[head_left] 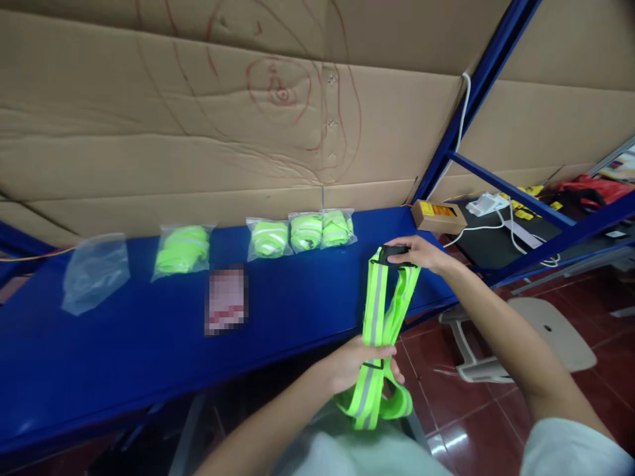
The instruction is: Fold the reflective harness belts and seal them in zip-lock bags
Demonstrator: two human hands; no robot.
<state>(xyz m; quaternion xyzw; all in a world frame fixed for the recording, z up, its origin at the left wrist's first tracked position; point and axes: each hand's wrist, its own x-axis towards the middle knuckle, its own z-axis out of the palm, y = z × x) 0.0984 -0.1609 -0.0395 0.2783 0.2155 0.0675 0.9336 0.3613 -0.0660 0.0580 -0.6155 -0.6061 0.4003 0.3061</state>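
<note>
A neon green strap with grey reflective stripes [376, 311] hangs in folds between my two hands, in front of the blue table's edge. My right hand [407, 252] is closed on the black buckle at its upper end. Lower down, my left hand [367, 362] wraps round the middle of the strap, beside a black slider. Loops of the strap droop below my left hand. On the table, clear bags hold green bundles: one bag [182, 250] at the left and several by the cardboard wall, such as this one [268, 238].
An empty clear bag [96, 272] and a blurred pinkish item [226, 299] lie on the blue table [297, 301]. A cardboard box [438, 216] sits by the blue frame post. At right are a black table [489, 241] with cables and a pale stool [550, 334].
</note>
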